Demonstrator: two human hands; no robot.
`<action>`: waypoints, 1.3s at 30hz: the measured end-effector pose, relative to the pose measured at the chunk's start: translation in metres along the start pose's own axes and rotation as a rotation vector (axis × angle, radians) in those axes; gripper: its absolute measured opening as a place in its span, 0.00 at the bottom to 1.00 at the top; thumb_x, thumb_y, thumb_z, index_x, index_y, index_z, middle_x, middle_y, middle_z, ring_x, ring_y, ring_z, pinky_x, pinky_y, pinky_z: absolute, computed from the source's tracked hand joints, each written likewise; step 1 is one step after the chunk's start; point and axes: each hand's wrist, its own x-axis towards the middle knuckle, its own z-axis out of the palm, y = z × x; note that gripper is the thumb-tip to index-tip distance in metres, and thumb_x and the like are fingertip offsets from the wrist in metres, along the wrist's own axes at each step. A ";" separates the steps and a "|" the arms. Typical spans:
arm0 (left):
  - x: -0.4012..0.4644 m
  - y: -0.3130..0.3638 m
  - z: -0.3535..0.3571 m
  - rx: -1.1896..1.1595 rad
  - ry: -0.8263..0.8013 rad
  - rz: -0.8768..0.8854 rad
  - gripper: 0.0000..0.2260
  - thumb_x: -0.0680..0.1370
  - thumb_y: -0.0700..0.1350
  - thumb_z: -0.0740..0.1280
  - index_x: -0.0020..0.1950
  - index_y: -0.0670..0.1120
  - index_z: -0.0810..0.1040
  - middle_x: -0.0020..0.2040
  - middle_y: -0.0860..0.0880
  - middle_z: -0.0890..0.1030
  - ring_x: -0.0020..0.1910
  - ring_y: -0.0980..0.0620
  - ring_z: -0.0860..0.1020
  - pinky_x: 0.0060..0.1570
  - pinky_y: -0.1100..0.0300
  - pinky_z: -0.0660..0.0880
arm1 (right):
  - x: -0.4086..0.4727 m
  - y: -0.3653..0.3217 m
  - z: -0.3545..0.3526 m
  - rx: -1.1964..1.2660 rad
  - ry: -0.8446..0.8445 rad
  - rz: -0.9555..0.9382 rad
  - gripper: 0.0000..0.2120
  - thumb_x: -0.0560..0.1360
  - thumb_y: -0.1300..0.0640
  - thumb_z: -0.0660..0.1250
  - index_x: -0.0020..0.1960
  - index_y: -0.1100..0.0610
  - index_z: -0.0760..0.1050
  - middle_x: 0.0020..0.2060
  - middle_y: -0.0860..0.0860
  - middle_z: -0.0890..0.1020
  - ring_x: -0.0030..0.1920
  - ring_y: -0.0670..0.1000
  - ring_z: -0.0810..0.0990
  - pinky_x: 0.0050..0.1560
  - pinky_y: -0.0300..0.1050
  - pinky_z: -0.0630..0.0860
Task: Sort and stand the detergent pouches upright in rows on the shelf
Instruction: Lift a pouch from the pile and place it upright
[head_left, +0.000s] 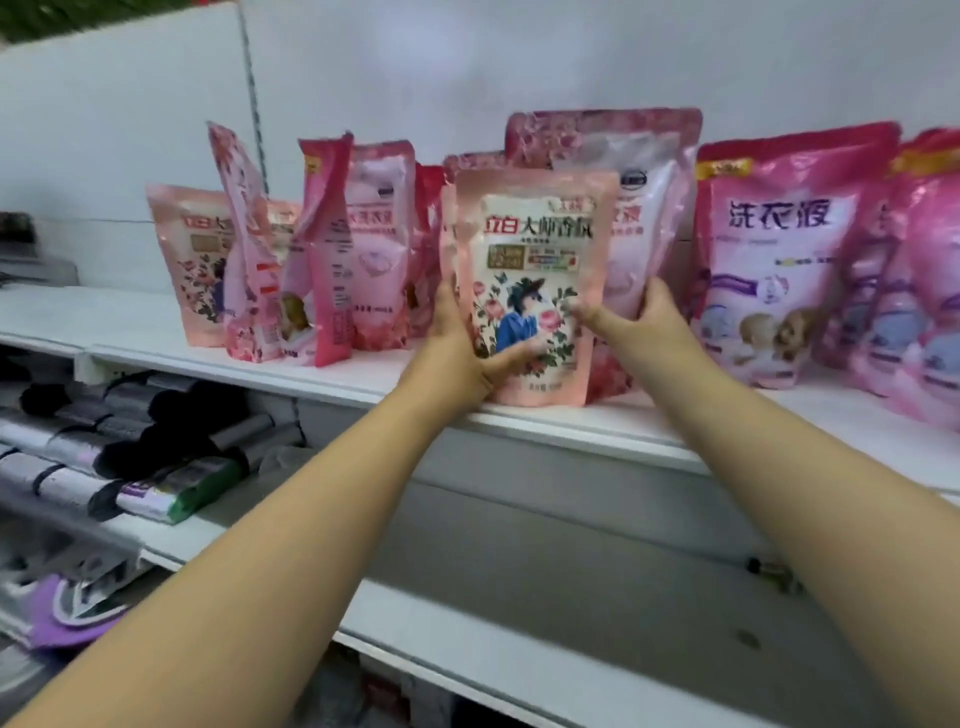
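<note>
Both hands, left hand (462, 353) and right hand (644, 325), fingers curled, grip glossy pink floral plastic detergent pouch (535, 280) by lower sides; likely soft, slippery, liquid-heavy.

On the lower shelf at left lie rolls of grey and black bags (78, 447), one roll with a green end (187, 491) nearest. Below them sits a purple item (67, 608), blurred. A white wall panel (519, 57) stands behind.
</note>
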 end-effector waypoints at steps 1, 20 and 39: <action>-0.002 -0.002 0.001 0.041 0.009 0.006 0.49 0.69 0.59 0.69 0.75 0.50 0.36 0.75 0.47 0.59 0.69 0.44 0.65 0.61 0.57 0.64 | -0.003 0.000 0.001 -0.067 0.019 -0.004 0.43 0.65 0.42 0.72 0.72 0.57 0.58 0.69 0.54 0.68 0.67 0.56 0.69 0.67 0.57 0.66; -0.028 -0.125 -0.119 0.520 -0.139 0.701 0.31 0.75 0.62 0.50 0.61 0.39 0.77 0.57 0.41 0.79 0.56 0.40 0.77 0.57 0.50 0.70 | -0.107 -0.070 0.134 -0.197 0.136 -0.098 0.06 0.73 0.51 0.68 0.43 0.52 0.82 0.29 0.46 0.79 0.31 0.35 0.74 0.40 0.29 0.71; -0.036 -0.182 -0.142 0.383 0.066 0.465 0.40 0.72 0.67 0.39 0.71 0.42 0.65 0.72 0.44 0.66 0.73 0.48 0.60 0.67 0.69 0.36 | -0.007 -0.063 0.272 0.234 0.199 0.187 0.18 0.74 0.54 0.68 0.61 0.60 0.72 0.47 0.52 0.78 0.38 0.49 0.75 0.38 0.40 0.71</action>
